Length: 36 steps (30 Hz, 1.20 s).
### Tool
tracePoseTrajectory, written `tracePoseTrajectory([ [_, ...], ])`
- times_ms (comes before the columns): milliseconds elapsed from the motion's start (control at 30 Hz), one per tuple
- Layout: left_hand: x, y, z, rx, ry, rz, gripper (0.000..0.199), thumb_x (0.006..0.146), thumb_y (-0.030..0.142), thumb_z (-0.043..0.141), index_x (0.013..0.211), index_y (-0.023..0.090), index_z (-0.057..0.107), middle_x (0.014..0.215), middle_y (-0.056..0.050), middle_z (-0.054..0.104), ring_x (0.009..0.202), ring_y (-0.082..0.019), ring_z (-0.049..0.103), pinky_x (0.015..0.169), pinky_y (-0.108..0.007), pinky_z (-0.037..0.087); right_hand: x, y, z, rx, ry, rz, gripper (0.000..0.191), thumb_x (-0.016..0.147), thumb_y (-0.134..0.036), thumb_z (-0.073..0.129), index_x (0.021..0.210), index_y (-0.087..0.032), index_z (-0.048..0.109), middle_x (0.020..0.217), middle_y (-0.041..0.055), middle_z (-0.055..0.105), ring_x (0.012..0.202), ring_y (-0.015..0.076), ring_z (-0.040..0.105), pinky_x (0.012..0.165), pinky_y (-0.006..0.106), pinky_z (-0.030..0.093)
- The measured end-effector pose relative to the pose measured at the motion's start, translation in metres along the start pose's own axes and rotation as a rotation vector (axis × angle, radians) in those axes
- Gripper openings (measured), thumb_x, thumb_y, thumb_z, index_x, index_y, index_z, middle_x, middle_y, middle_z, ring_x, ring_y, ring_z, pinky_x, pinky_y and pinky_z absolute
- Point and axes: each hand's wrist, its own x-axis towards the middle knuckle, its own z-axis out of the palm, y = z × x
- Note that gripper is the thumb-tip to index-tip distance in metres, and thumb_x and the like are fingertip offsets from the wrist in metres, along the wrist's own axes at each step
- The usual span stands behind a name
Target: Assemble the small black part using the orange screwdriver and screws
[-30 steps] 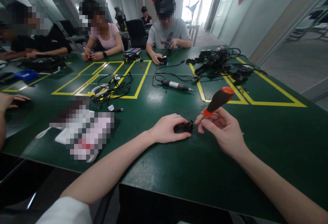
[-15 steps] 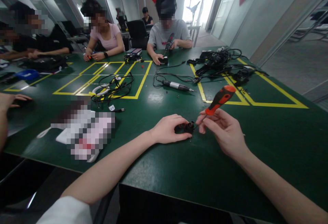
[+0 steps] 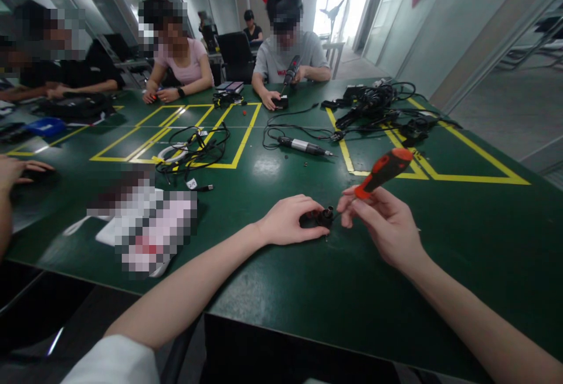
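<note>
A small black part (image 3: pixel 324 216) with a round, tube-like top rests on the green table (image 3: pixel 272 290), and my left hand (image 3: pixel 295 220) grips it between thumb and fingers. To its right, my right hand (image 3: pixel 387 223) pinches the thin shaft of a screwdriver with an orange-and-black handle (image 3: pixel 385 172). The handle leans up and to the right, and the shaft slants down toward the black part's right side. Whether the tip touches the part is too small to tell. A tiny bit lies just below the part.
A silver-and-black pen-shaped tool (image 3: pixel 303 146) lies beyond my hands. Tangled black cables (image 3: pixel 373 105) sit at the back right, with more cables (image 3: pixel 193 149) left. A blurred pink item (image 3: pixel 169 226) is near my left forearm. Across the table, a person (image 3: pixel 290 55) holds a power tool.
The screwdriver's handle has tilted slightly further to the right and down in my right hand. My left hand and the black part have stayed in place.
</note>
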Motion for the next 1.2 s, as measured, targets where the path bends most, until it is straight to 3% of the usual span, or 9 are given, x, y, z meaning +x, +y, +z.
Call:
tracePoseTrajectory([
  [200, 0.001, -0.001, 0.0, -0.003, 0.003, 0.013, 0.032, 0.089, 0.043, 0.077, 0.105, 0.017, 0.071, 0.1, -0.007, 0.074, 0.091, -0.021, 0.067, 0.081, -0.031, 0.053, 0.0, -0.001, -0.002, -0.088, 0.043, 0.007, 0.033, 0.083, -0.051, 0.084, 0.08, -0.021, 0.072, 0.077, 0.004, 0.073, 0.055, 0.0135, 0.063, 0.054, 0.027, 0.056],
  [333, 0.0, 0.0, 0.001, -0.004, 0.015, 0.028, 0.032, 0.089, 0.042, 0.077, 0.106, 0.016, 0.071, 0.1, -0.008, 0.074, 0.09, -0.021, 0.067, 0.081, -0.031, 0.052, 0.002, 0.0, -0.003, -0.084, 0.037, 0.007, 0.032, 0.083, -0.052, 0.085, 0.082, -0.021, 0.078, 0.071, 0.0037, 0.071, 0.054, 0.0143, 0.063, 0.053, 0.028, 0.057],
  [533, 0.0, -0.001, 0.001, 0.005, 0.005, 0.018, 0.031, 0.089, 0.043, 0.077, 0.105, 0.016, 0.07, 0.098, -0.006, 0.073, 0.09, -0.019, 0.067, 0.08, -0.029, 0.052, 0.001, 0.003, -0.001, 0.011, 0.02, 0.0, 0.035, 0.085, -0.054, 0.082, 0.094, -0.02, 0.076, 0.078, 0.0039, 0.075, 0.055, 0.0134, 0.066, 0.053, 0.026, 0.058],
  [700, 0.0, -0.001, 0.002, 0.001, 0.013, 0.026, 0.032, 0.088, 0.043, 0.078, 0.106, 0.017, 0.07, 0.099, -0.006, 0.073, 0.09, -0.019, 0.067, 0.081, -0.029, 0.052, 0.0, 0.002, 0.0, -0.019, 0.055, 0.0, 0.03, 0.081, -0.046, 0.087, 0.082, -0.02, 0.071, 0.075, 0.0028, 0.075, 0.053, 0.0123, 0.064, 0.054, 0.026, 0.058],
  [900, 0.001, -0.001, -0.002, 0.06, -0.043, 0.06, 0.031, 0.093, 0.044, 0.073, 0.109, 0.017, 0.07, 0.105, -0.008, 0.073, 0.097, -0.022, 0.067, 0.087, -0.032, 0.052, 0.007, -0.002, -0.006, -0.078, 0.128, -0.03, 0.028, 0.085, -0.048, 0.081, 0.088, -0.021, 0.073, 0.072, 0.0027, 0.074, 0.05, 0.0122, 0.058, 0.05, 0.026, 0.051],
  [1000, 0.001, -0.002, -0.003, 0.08, -0.069, 0.067, 0.031, 0.095, 0.045, 0.071, 0.108, 0.016, 0.071, 0.107, -0.009, 0.073, 0.1, -0.023, 0.066, 0.089, -0.033, 0.051, 0.012, 0.003, -0.014, -0.241, 0.138, 0.025, 0.032, 0.084, -0.051, 0.079, 0.085, -0.02, 0.072, 0.071, 0.0033, 0.072, 0.049, 0.0118, 0.054, 0.047, 0.025, 0.046],
  [1100, 0.001, -0.002, -0.003, 0.065, -0.069, 0.058, 0.032, 0.096, 0.046, 0.07, 0.109, 0.016, 0.071, 0.108, -0.009, 0.072, 0.101, -0.023, 0.066, 0.09, -0.033, 0.051, 0.014, 0.013, -0.021, -0.464, 0.073, 0.079, 0.039, 0.085, -0.056, 0.073, 0.083, -0.018, 0.073, 0.071, 0.0062, 0.073, 0.054, 0.0155, 0.059, 0.05, 0.027, 0.045],
  [1200, 0.001, -0.002, -0.003, 0.054, -0.073, 0.052, 0.032, 0.096, 0.046, 0.07, 0.11, 0.017, 0.071, 0.109, -0.009, 0.072, 0.102, -0.023, 0.066, 0.091, -0.033, 0.051, 0.014, 0.021, -0.027, -0.721, -0.001, 0.089, 0.029, 0.088, -0.046, 0.067, 0.086, -0.019, 0.076, 0.07, 0.0056, 0.074, 0.057, 0.0189, 0.063, 0.054, 0.029, 0.046],
])
